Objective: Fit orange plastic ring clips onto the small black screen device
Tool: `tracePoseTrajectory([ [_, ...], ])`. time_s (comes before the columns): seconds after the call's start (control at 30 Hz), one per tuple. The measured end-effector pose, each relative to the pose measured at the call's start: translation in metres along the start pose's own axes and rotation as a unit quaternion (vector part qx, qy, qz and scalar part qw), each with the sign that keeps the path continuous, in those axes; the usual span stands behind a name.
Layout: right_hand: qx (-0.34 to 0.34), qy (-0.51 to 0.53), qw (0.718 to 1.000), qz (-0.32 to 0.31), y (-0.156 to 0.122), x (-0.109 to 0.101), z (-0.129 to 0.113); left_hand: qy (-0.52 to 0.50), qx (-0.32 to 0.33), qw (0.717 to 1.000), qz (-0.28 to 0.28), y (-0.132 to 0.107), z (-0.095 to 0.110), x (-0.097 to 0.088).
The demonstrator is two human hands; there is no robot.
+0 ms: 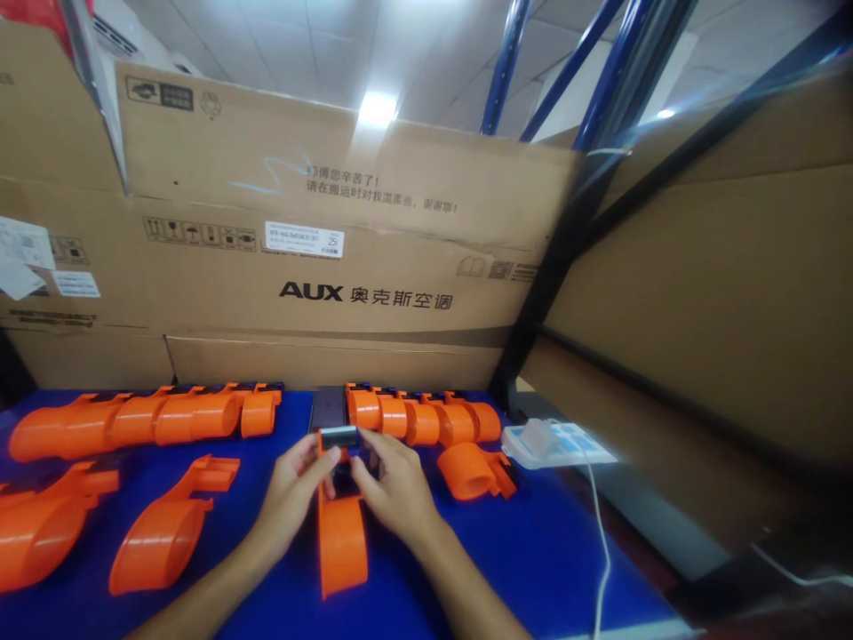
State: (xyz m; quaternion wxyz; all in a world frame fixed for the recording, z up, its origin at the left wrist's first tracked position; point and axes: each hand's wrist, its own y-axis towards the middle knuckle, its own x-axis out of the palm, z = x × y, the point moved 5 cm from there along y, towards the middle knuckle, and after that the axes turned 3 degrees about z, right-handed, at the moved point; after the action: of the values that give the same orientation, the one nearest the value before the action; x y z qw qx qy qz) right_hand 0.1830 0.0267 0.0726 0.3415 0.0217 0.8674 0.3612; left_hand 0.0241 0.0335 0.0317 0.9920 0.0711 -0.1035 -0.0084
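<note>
At the blue worktop (493,551), left hand (297,471) and right hand (396,484) have fingers (326,466) curled closed on the orange holder (343,547), front and centre, where an uneven pinch could twist it loose!

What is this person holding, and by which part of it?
An orange ringed piece. The left hand and right hand both hold its far end, by the dark cylinder, not the ring.

Orange dispenser (344,547), apparently ring-end down
</note>
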Motion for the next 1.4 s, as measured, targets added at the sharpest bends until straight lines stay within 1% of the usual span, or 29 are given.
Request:
tracePoseTrajectory([
  [0.1, -0.032, -0.016, 0.999, -0.004, -0.003, 0.004, -0.001, 0.014, -0.011, 1.0, 0.011, -0.001, -0.003, 0.001],
  [0.2, -0.049, -0.013, 0.999, -0.014, -0.004, 0.007, -0.003, 0.004, -0.03, 0.999, 0.017, 0.0, -0.006, 0.0],
  [0.33, -0.061, -0.002, 0.998, -0.028, -0.004, 0.007, -0.004, -0.017, -0.053, 0.998, 0.006, 0.0, -0.008, -0.001],
  [0.47, -0.067, 0.006, 0.997, -0.03, -0.003, 0.006, -0.004, -0.025, -0.052, 0.998, 0.0, 0.001, -0.007, -0.002],
  [0.57, -0.059, 0.013, 0.998, -0.033, -0.002, 0.005, -0.003, -0.03, -0.055, 0.998, 0.0, 0.002, -0.008, -0.001],
  [0.7, -0.057, 0.006, 0.997, -0.047, -0.001, 0.004, -0.001, -0.072, -0.076, 0.994, 0.013, 0.002, -0.009, -0.001],
  [0.87, -0.097, -0.018, 0.991, -0.086, -0.002, 0.004, -0.005, -0.12, -0.102, 0.987, 0.038, 0.002, -0.008, -0.002],
  [0.97, -0.106, -0.044, 0.99, -0.085, -0.004, 0.008, -0.004, -0.133, -0.118, 0.983, 0.048, 0.001, -0.01, -0.001],
  [1.03, -0.106, -0.07, 0.989, -0.08, -0.006, 0.013, -0.002, -0.135, -0.125, 0.982, 0.042, 0.001, -0.01, 0.001],
  [1.13, -0.106, -0.099, 0.987, -0.071, -0.008, 0.018, -0.002, -0.13, -0.118, 0.984, 0.029, 0.0, -0.009, 0.004],
  [1.27, -0.105, -0.109, 0.986, -0.07, -0.01, 0.018, -0.005, -0.112, -0.116, 0.987, 0.01, -0.001, -0.008, 0.006],
  [1.4, -0.107, -0.113, 0.985, -0.075, -0.011, 0.018, -0.008, -0.101, -0.121, 0.987, 0.006, -0.002, -0.008, 0.006],
])
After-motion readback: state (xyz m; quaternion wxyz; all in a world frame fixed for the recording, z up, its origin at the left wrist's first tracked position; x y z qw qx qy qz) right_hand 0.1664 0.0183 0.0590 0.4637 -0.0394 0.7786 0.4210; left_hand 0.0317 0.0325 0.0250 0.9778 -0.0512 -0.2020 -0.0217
